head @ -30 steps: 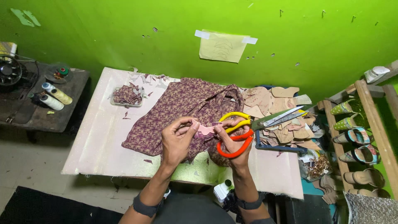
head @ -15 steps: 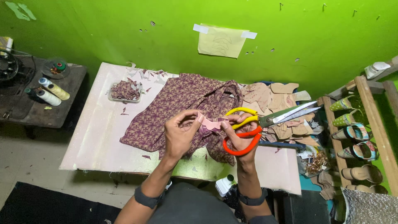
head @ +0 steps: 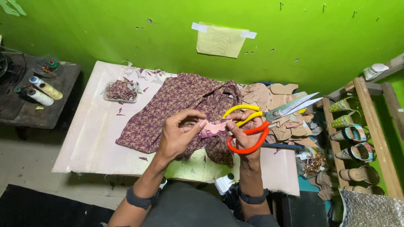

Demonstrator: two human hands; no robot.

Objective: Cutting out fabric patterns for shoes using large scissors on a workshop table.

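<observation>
1. Head view, centre of the frame: the left hand (head: 179, 134) pinches a small scalloped pink cut-out (head: 214, 127) between thumb and fingertips, a narrow grip on its left end.
2. The right hand (head: 244, 134) touches the cut-out's right end with its fingertips while its fingers are hooked through the orange lower loop of large scissors (head: 263, 122); the yellow upper loop lies over the knuckles, and the steel blades stand slightly parted, pointing to the upper right.
3. The cut-out hangs just above a rumpled maroon cloth (head: 176, 105) printed with a fine woven-looking lattice, which sprawls across the middle of the pale, faintly glittery table (head: 88, 138).
4. Upper left on the table sits a shallow clear tray (head: 120, 91) heaped with scraps of the same cloth; loose snippets lie scattered around it.
5. To the right of the cloth is a heap of flat tan card shapes (head: 273, 94), curved like shoe parts.
6. Far left, a dark side table (head: 38, 113) holds thread spools (head: 45, 90), cream and yellowish.
7. At the right edge, a wooden rack (head: 372, 126) carries patterned heeled shoes (head: 349, 134).
8. A yellowish paper sheet (head: 221, 40) is taped to the bright green wall (head: 126, 29).
</observation>
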